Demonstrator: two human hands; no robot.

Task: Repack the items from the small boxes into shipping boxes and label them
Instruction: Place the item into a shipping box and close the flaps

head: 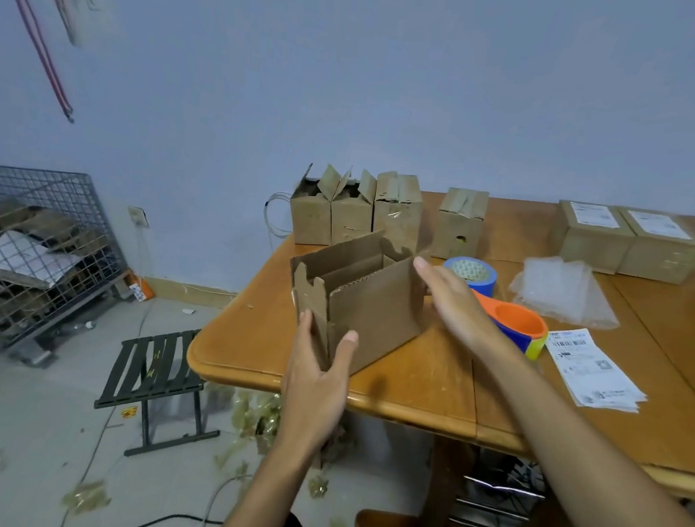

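Note:
An open, partly unfolded cardboard shipping box (375, 305) stands near the table's left front corner, its flaps up. My left hand (316, 380) holds its near corner, thumb on one side and fingers on the other. My right hand (449, 299) lies flat with straight fingers against the box's right side. Several small worn boxes (353, 214) stand in a row at the table's back edge, with another small box (459, 225) to their right. Two labelled boxes (626, 245) sit at the far right.
A blue tape roll (471, 274), an orange-and-blue tape dispenser (519, 326), bubble wrap (561, 292) and a stack of shipping labels (596, 371) lie on the wooden table (252, 339). On the floor stand a folding stool (158, 376) and a wire cage (25, 255) of cardboard scraps.

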